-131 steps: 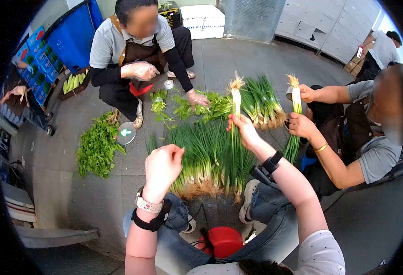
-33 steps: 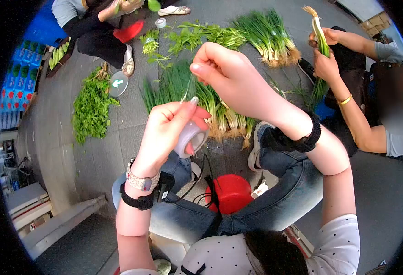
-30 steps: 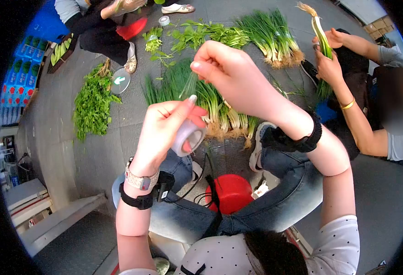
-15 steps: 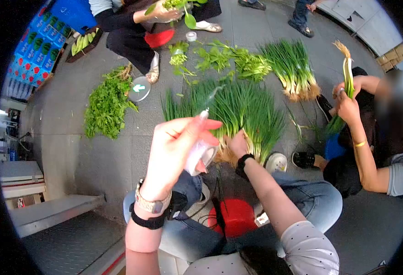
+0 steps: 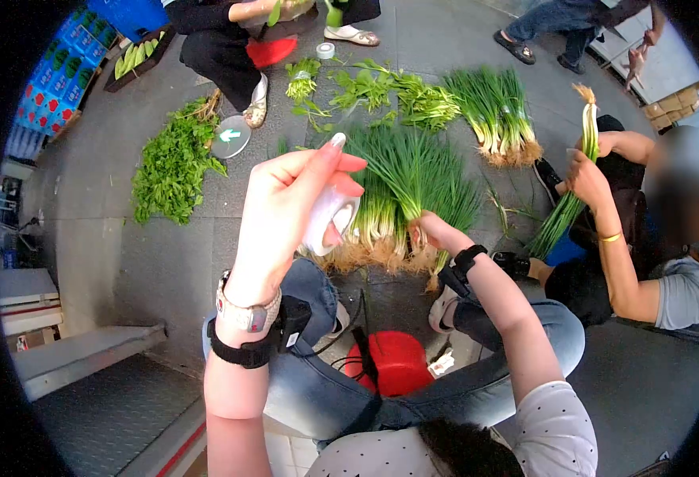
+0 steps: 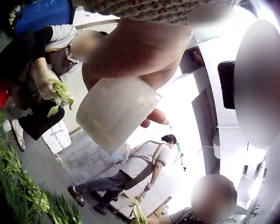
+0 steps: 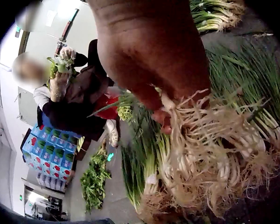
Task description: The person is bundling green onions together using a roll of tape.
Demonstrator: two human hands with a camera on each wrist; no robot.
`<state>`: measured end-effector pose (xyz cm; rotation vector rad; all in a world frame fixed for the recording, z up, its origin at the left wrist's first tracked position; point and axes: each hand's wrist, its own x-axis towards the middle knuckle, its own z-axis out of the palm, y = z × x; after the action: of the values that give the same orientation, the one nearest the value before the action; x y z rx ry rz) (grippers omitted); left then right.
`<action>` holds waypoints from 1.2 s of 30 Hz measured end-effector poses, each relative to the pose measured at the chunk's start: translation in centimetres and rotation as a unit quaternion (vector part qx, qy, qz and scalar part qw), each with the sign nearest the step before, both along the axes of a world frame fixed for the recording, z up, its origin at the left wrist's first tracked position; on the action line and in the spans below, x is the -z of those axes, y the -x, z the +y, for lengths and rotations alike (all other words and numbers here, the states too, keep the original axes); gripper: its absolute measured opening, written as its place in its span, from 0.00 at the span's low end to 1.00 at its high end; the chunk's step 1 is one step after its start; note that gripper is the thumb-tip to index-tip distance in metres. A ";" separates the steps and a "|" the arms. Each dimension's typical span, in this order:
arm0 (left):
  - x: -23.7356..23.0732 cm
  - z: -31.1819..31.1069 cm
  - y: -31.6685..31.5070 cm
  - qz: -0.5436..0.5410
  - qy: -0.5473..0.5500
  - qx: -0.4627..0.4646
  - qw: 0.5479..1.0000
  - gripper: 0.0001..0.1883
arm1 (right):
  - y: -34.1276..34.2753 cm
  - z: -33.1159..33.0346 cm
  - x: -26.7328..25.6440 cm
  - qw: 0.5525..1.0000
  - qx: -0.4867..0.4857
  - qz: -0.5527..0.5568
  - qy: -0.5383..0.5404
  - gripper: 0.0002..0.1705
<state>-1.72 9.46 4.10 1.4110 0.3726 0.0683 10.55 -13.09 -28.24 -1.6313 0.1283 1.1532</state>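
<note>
My left hand (image 5: 282, 203) is raised over the near side of the greens and holds a roll of clear tape (image 5: 330, 219), with fingers through its ring and the thumb pointing up. In the left wrist view the tape roll (image 6: 116, 112) shows its broad whitish side below the palm. Lower and to the right, my right hand (image 5: 438, 230) grips several spring onions (image 5: 401, 163) by their white stems, close to the roots. Seen from the right wrist, pale stringy roots (image 7: 200, 144) spread below the curled fingers, and more spring onions lie alongside on the floor.
Beyond lie leafy greens (image 5: 425, 103) and another pile of spring onions (image 5: 497, 115); a leafy bundle (image 5: 174, 163) is at left. One person squats ahead, another at right holds spring onions (image 5: 576, 183), and a third walks behind. A red object (image 5: 393, 362) stands between my legs.
Earlier my right hand held up one spring onion bunch, then pulled tape from the roll in my left hand. Since then it has come down and taken hold of spring onions in the pile.
</note>
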 end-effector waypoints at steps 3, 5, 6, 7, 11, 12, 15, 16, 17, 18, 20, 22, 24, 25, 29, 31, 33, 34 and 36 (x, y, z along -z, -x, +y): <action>0.0 -0.3 -0.2 -0.004 0.000 0.012 1.000 0.16 | 0.5 1.2 -5.6 0.990 0.031 -0.120 0.069 0.15; 0.0 -0.3 -0.2 -0.002 -0.004 0.025 1.000 0.16 | -0.3 0.9 -4.5 0.993 0.090 -0.079 0.001 0.13; 0.0 -0.3 -0.3 -0.001 -0.006 0.031 1.000 0.16 | -0.6 0.9 -4.6 0.991 0.119 -0.059 -0.032 0.12; 0.1 -0.3 -0.4 0.001 -0.005 0.032 0.999 0.16 | -1.0 1.0 -4.6 0.987 0.153 -0.008 -0.043 0.08; 0.6 0.3 -0.5 0.020 -0.011 0.035 0.999 0.16 | -2.2 1.0 -6.4 0.978 0.109 0.087 -0.152 0.04; 0.8 0.4 -0.6 0.026 -0.014 0.034 0.999 0.16 | -2.6 1.1 -7.3 0.977 0.095 0.089 -0.166 0.04; 2.1 -0.2 -0.9 0.072 -0.036 0.068 0.994 0.17 | -2.7 2.0 -12.1 0.987 0.056 -0.010 -0.147 0.06; 3.4 -0.5 -1.1 0.080 -0.036 0.119 0.989 0.17 | -2.7 2.2 -13.6 0.989 0.045 -0.060 -0.130 0.06; 4.7 -1.2 -1.2 0.094 -0.044 0.161 0.982 0.17 | -2.9 2.1 -14.6 0.985 0.020 -0.096 -0.140 0.08; 5.7 -2.2 -1.3 0.107 -0.053 0.202 0.972 0.17 | -3.1 1.9 -15.8 0.984 -0.013 -0.119 -0.134 0.08; 6.6 -4.2 -1.8 0.148 0.020 0.258 0.955 0.16 | -3.2 1.5 -18.5 0.975 -0.081 -0.167 -0.124 0.08; 9.2 -5.6 -2.7 0.058 0.053 0.259 0.963 0.16 | -1.9 1.5 -21.3 0.959 -0.115 -0.246 -0.079 0.09; 9.7 -6.1 -3.2 0.011 0.098 0.223 0.970 0.16 | -0.2 1.6 -20.9 0.883 -0.102 -0.437 -0.136 0.11; 9.1 -6.0 -3.3 0.002 0.107 0.212 0.971 0.16 | 1.0 1.9 -22.8 0.820 -0.132 -0.554 -0.056 0.13; 7.7 -6.1 -3.6 -0.032 0.159 0.138 0.977 0.17 | 3.8 1.0 -27.1 0.739 -0.191 -0.611 0.210 0.11; 6.8 -6.2 -3.7 -0.074 0.186 0.098 0.975 0.20 | 4.4 0.6 -27.2 0.649 -0.196 -0.686 0.265 0.10; 5.9 -5.7 -3.5 -0.071 0.208 0.104 0.970 0.20 | 4.6 0.7 -27.3 0.597 -0.192 -0.723 0.291 0.09; 5.6 -5.5 -3.6 -0.069 0.218 0.107 0.968 0.20 | 4.7 0.9 -27.5 0.569 -0.190 -0.740 0.303 0.09; 5.0 -5.8 -4.2 -0.083 0.209 0.058 0.973 0.20 | 4.5 1.2 -28.4 0.599 -0.182 -0.736 0.257 0.11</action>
<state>2.45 3.66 -0.92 0.9985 0.1514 0.0114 6.01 -11.90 0.14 -2.7125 -1.0803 -0.3864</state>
